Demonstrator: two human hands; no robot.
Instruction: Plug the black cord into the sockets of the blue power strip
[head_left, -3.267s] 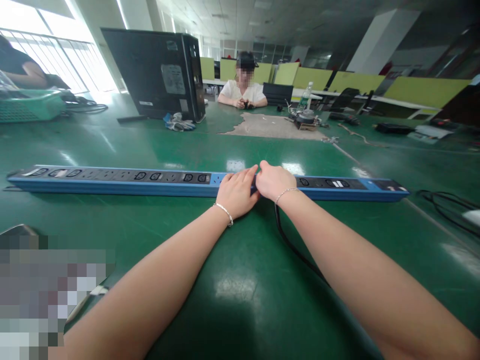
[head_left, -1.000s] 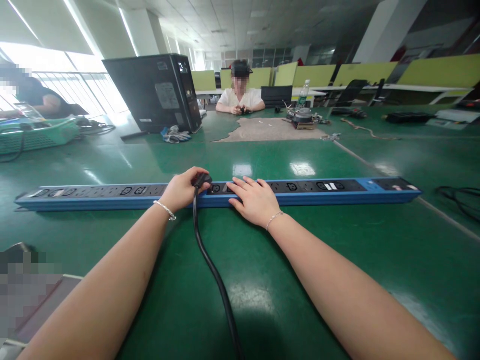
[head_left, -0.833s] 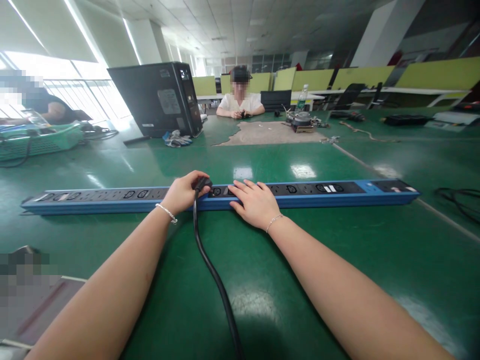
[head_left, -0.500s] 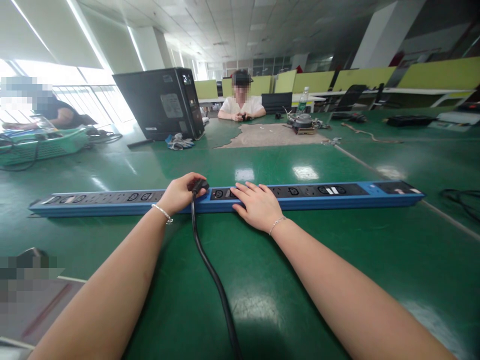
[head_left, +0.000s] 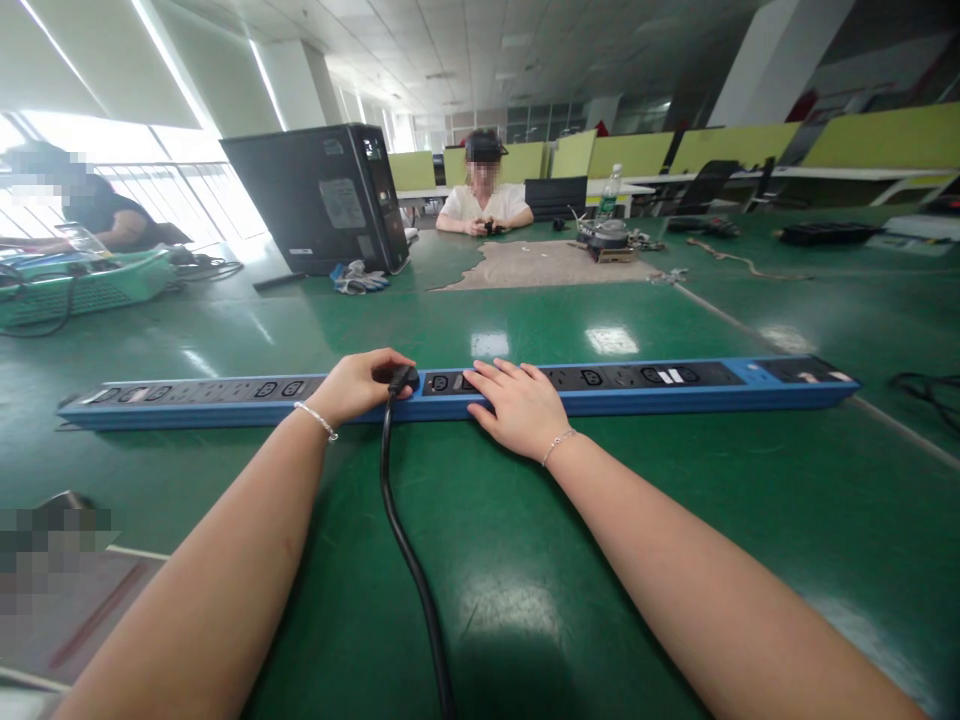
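A long blue power strip [head_left: 720,402] with black socket panels lies across the green table. At its middle, my left hand [head_left: 364,385] is closed round a black power plug [head_left: 406,380]. The plug's thick black cord [head_left: 409,545] runs down toward the bottom edge. Whether the plug's pins sit in a socket is hidden by the fingers and the plug body. Just right of it, my right hand [head_left: 517,408] lies flat over the strip, fingers extended across the sockets and nothing held.
Behind the strip stand a black computer case [head_left: 315,205] and a pair of gloves [head_left: 360,278]. A green basket [head_left: 97,285] is at the left. Across the table sits a person [head_left: 484,205], near a bottle [head_left: 610,195]. Black cables [head_left: 930,395] lie at the right.
The cord's lower part has shifted left, and the plug looks slightly turned in my left hand. My right hand stays on the strip. The view has moved slightly.
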